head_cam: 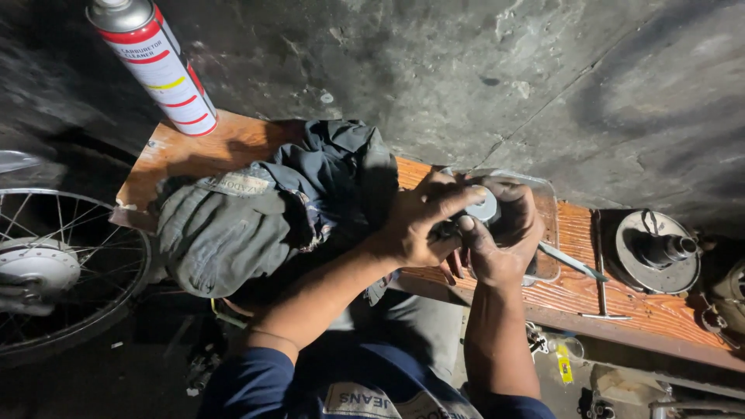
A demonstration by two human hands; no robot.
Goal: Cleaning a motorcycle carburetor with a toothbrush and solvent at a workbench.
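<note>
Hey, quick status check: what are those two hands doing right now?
Left hand and right hand both clasp small round metal part over wooden plank. Bundled grey cloth lies just left. Nothing blocking.

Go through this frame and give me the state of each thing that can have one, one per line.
Left hand: closed on the round metal part.
Right hand: closed on the same part.
Aerosol can: standing on the wooden board, capless.
Bundled clothes: crumpled on the board.
Spoked wheel: lying off the board's left end.
</note>
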